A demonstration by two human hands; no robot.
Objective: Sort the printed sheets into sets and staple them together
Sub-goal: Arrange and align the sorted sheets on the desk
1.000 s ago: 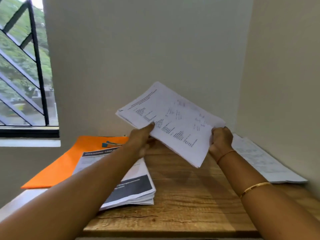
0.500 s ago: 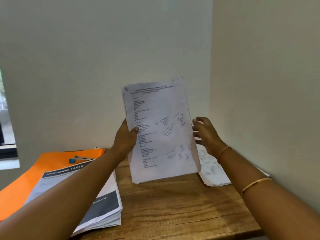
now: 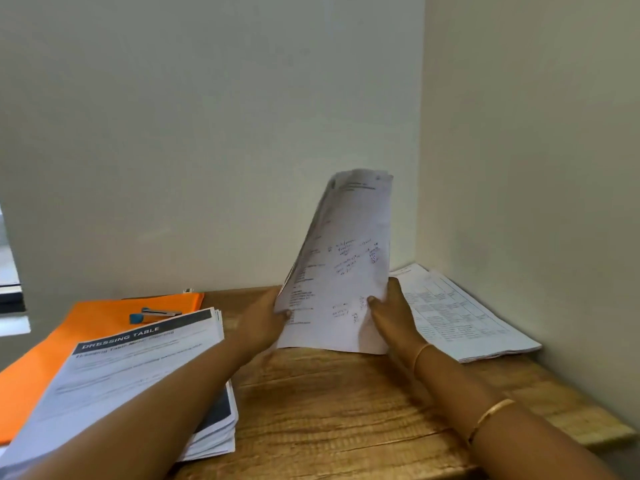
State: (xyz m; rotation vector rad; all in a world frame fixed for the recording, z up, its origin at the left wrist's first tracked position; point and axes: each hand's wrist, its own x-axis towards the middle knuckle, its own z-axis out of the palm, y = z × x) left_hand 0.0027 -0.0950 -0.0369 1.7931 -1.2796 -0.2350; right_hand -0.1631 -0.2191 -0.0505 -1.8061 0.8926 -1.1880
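Note:
A thin set of printed sheets with handwritten marks stands upright, its bottom edge down on the wooden table. My left hand grips its lower left edge and my right hand grips its lower right edge. A thick stack of printed sheets headed "DRESSING TABLE" lies at the left under my left forearm. Another pile of sheets with tables lies at the right by the wall. A stapler with a blue end rests on an orange folder.
The table sits in a corner, with walls behind and to the right. A window edge shows at the far left. The table's front right edge is close to my right forearm.
The held sheets went from tilted flat, to upright in the air, to bottom edge down on the table. My right hand has closed back on their right edge. The view shifted right.

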